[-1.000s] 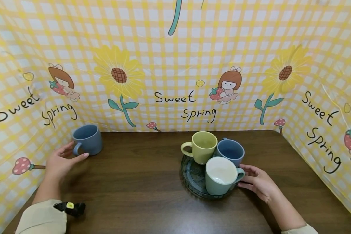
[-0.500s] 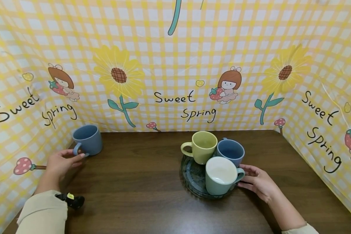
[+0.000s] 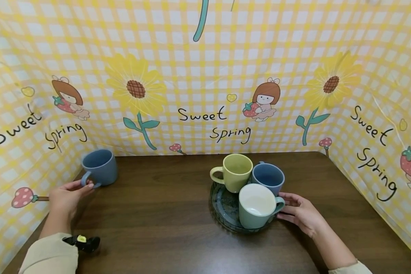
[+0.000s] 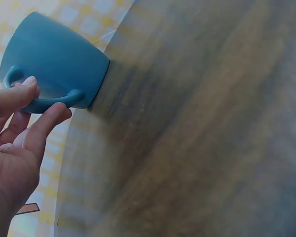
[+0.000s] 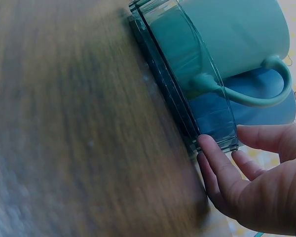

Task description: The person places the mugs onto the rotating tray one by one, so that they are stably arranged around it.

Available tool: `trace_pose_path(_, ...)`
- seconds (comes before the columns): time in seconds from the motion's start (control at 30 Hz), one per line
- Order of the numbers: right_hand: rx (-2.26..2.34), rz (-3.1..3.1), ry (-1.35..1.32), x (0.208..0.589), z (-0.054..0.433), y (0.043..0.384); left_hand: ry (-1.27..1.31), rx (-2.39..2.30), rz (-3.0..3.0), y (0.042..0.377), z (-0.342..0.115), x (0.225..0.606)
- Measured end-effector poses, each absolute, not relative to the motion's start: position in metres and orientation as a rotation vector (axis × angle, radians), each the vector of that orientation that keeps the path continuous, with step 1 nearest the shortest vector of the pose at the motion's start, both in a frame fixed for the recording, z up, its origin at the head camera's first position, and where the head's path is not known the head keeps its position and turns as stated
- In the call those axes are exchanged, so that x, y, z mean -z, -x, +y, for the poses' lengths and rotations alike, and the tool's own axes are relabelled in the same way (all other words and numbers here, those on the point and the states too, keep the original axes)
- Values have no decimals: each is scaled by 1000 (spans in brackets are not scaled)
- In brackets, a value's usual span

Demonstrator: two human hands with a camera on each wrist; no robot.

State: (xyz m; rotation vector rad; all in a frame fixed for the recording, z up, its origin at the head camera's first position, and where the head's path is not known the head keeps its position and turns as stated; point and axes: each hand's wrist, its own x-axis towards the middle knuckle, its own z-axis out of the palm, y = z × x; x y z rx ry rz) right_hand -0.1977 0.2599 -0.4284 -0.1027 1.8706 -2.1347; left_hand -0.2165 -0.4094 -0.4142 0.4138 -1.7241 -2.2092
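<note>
At the table's far left stands a blue mug [image 3: 100, 167]. My left hand [image 3: 65, 198] pinches its handle [image 4: 49, 104] between thumb and fingers, as the left wrist view shows. To the right, a round dark glass tray [image 3: 222, 213] bears three mugs: a yellow-green one [image 3: 238, 175], another blue one [image 3: 268, 178] and a pale green one [image 3: 255, 213] with a white inside. My right hand [image 3: 303, 215] touches the tray's right edge with fairly straight fingertips [image 5: 207, 143], beside the pale green mug's handle [image 5: 266, 101], which it does not hold.
A brown wooden table [image 3: 164, 213] lies under everything. Yellow checked cloth [image 3: 191, 76] with printed flowers and lettering rises at the back and both sides, close behind the left mug. A black strap device [image 3: 82, 243] sits at the left cuff.
My left hand moved from spread fingers around the mug's handle to pinching it. The mug appears slightly lower left, partly from a small view shift. The right hand stays at the tray.
</note>
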Motion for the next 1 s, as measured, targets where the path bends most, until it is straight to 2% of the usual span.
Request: trace_pose_path(1.0, 2153, 1833, 132, 427, 260, 195, -148, 2283, -1553, 190, -375, 415)
